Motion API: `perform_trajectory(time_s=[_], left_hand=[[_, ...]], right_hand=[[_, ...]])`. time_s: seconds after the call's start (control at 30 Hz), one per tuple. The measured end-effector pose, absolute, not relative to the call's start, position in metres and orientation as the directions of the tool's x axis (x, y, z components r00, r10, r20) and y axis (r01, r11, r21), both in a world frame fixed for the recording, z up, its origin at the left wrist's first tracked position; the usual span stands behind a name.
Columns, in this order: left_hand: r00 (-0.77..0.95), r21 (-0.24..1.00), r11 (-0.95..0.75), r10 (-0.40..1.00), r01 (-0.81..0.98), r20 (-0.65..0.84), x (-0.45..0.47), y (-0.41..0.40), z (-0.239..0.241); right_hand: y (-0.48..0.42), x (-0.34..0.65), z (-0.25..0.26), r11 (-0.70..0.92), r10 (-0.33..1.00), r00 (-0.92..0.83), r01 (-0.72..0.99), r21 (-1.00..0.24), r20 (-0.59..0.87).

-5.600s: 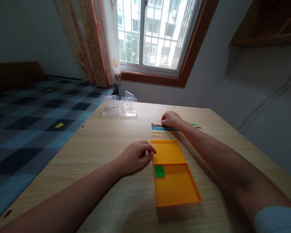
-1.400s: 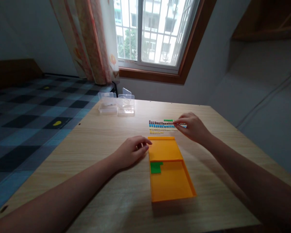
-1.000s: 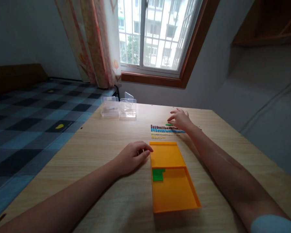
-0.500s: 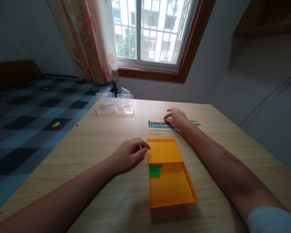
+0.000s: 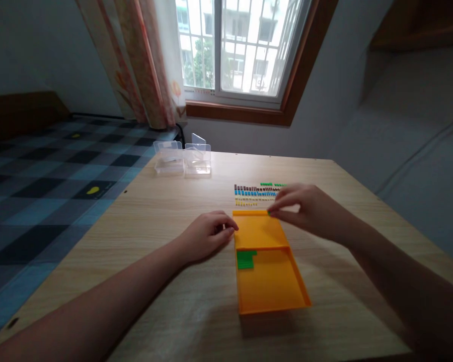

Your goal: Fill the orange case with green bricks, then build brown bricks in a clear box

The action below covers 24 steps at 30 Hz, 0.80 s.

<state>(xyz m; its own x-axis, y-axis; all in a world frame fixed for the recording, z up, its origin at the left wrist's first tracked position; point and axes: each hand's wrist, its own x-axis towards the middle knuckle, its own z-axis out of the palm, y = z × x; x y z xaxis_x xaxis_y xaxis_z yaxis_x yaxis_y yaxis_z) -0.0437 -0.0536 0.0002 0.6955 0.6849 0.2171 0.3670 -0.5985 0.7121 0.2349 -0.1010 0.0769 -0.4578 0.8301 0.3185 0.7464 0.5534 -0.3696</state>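
Note:
An orange tray [image 5: 275, 286] with two compartments lies on the wooden table [image 5: 166, 216]. Green pieces [image 5: 245, 259] sit in the far left corner of its near compartment. My left hand [image 5: 206, 239] rests curled on the table, fingertips against the tray's left wall. My right hand [image 5: 309, 211] hovers over the tray's far right corner, pinching a small green piece [image 5: 269, 213] between thumb and fingers. Behind the tray lie rows of small pieces [image 5: 254, 193] in brown, blue, yellow and green.
Two clear plastic boxes [image 5: 183, 161] stand at the far left of the table. A bed with a checked cover [image 5: 49, 186] runs along the table's left edge. A window and curtain are behind, a grey wall to the right.
My right hand has come back from the rows of pieces toward the tray, now pinching a green piece. My left hand has stayed against the tray.

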Motion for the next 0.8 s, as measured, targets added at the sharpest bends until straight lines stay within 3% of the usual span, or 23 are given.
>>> perform_trajectory(time_s=[0.13,0.27,0.47,0.8], left_hand=[[0.700,0.702,-0.613,0.676,0.363,0.229,-0.042,-0.054,-0.001],[0.697,0.694,-0.619,0.677,0.367,0.235,-0.041,-0.054,-0.002],[0.701,0.677,-0.635,0.670,0.372,0.244,-0.041,-0.056,-0.001],[0.716,0.682,-0.633,0.660,0.365,0.229,-0.042,-0.057,-0.001]], right_hand=[[-0.162,0.221,0.052,0.570,0.816,-0.554,0.727,-0.384,0.162],[-0.169,0.211,0.030,0.554,0.826,-0.554,0.762,-0.337,0.103],[-0.167,0.207,0.017,0.561,0.826,-0.550,0.777,-0.285,0.123],[-0.171,0.213,0.017,0.594,0.803,-0.561,0.731,-0.335,0.201]])
